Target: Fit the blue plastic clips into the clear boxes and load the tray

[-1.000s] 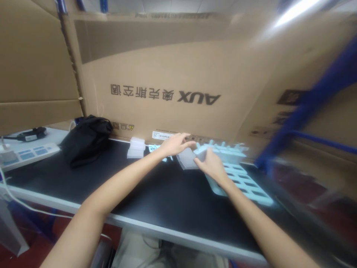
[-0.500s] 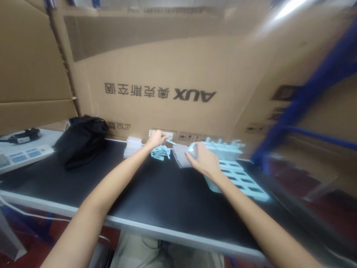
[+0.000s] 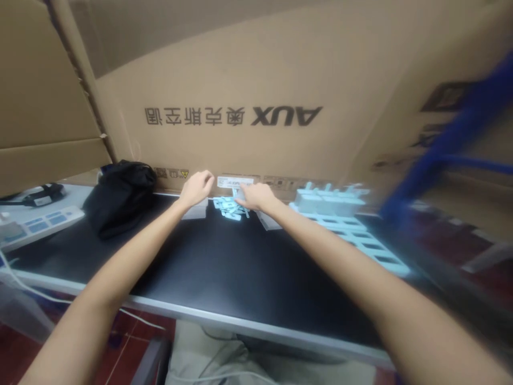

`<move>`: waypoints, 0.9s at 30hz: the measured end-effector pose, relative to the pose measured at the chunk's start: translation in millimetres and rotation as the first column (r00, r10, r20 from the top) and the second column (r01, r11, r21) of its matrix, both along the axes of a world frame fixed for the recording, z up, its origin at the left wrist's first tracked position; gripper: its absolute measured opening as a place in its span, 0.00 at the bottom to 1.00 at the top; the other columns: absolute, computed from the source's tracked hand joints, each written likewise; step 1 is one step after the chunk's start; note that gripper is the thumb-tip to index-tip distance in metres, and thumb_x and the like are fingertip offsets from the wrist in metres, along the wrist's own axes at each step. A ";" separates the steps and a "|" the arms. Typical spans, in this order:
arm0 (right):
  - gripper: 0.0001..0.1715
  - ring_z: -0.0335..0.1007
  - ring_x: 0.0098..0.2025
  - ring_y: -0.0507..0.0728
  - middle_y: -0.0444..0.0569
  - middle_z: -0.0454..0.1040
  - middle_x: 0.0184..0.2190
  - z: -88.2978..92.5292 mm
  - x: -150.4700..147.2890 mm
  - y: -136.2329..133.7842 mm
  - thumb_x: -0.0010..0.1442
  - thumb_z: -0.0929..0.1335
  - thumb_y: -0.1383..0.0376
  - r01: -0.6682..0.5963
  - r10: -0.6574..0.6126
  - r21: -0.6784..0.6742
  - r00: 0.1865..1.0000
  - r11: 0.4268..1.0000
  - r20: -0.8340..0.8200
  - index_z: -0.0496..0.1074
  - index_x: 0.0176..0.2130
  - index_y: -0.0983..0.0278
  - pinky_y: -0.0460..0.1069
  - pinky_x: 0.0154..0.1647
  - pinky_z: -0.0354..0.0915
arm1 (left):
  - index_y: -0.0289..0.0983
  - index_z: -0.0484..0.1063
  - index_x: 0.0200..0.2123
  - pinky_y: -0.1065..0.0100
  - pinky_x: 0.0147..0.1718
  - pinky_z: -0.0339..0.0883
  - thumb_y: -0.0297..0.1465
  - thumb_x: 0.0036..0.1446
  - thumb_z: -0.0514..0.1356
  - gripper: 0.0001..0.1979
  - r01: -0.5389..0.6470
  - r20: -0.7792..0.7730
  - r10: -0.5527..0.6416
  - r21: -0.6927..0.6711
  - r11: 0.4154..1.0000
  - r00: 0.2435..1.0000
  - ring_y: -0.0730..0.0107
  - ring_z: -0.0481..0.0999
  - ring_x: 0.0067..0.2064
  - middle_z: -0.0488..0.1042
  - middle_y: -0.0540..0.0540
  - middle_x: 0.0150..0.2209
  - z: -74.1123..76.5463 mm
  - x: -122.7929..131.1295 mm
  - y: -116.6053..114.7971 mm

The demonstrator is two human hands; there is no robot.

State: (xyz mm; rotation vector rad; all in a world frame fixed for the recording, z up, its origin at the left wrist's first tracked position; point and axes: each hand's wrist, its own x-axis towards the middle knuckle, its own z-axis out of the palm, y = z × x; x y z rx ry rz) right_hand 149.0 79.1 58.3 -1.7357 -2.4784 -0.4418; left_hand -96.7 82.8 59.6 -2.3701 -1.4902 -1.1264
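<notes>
My left hand [image 3: 197, 187] is closed, with its fingertips curled together above a stack of translucent plastic sheets or bags [image 3: 195, 210]. Whatever it may pinch is too small or hidden to make out. A light-blue plastic piece [image 3: 235, 191] sticks up at the fingertips of my right hand [image 3: 257, 196], which is pinched beside something pale and translucent. Just below those fingers lies a loose pile of small light-blue plastic pieces [image 3: 230, 208]. Under my right wrist a second stack of translucent sheets or bags [image 3: 269, 221] is partly covered.
On the right stands a light-blue slotted rack [image 3: 371, 245] with upright light-blue parts [image 3: 328, 202] at its back. A black bag [image 3: 118, 200] and a white power strip [image 3: 48, 227] are at the left. A large cardboard box [image 3: 240, 69] rises behind the black tabletop [image 3: 240, 267].
My left hand has moved left from the light-blue pile to the left stack, and the piece it held no longer shows there. My right hand has moved left to the pile.
</notes>
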 end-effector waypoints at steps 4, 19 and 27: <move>0.36 0.78 0.53 0.71 0.72 0.78 0.52 -4.5 -10.3 4.3 0.69 0.64 0.48 0.047 -0.048 -0.031 0.998 0.998 -0.042 0.68 0.61 0.73 0.58 0.49 0.69 | 0.38 0.74 0.44 0.60 0.53 0.67 0.42 0.72 0.52 0.16 0.135 -0.028 -0.136 -0.017 0.991 0.990 0.60 0.74 0.47 0.77 0.43 0.44 -21.0 -55.2 -12.7; 0.22 0.68 0.55 0.64 0.58 0.76 0.54 -10.5 -84.0 -28.7 0.72 0.67 0.52 -0.614 0.620 0.086 0.770 0.784 -0.152 0.68 0.57 0.64 0.57 0.55 0.65 | 0.42 0.61 0.49 0.71 0.35 0.66 0.35 0.33 0.81 0.43 0.451 0.401 -0.253 -0.541 0.710 0.880 0.76 0.65 0.37 0.62 0.51 0.45 -14.8 -114.0 -23.5; 0.21 0.62 0.60 0.67 0.57 0.75 0.60 -24.4 -120.2 -17.1 0.73 0.67 0.50 -0.549 0.555 0.098 0.831 0.830 -0.044 0.74 0.55 0.62 0.60 0.57 0.60 | 0.42 0.60 0.54 0.59 0.45 0.72 0.42 0.25 0.83 0.54 0.235 0.179 -0.158 -0.594 0.770 0.971 0.67 0.68 0.43 0.61 0.43 0.53 -34.3 -118.8 -13.9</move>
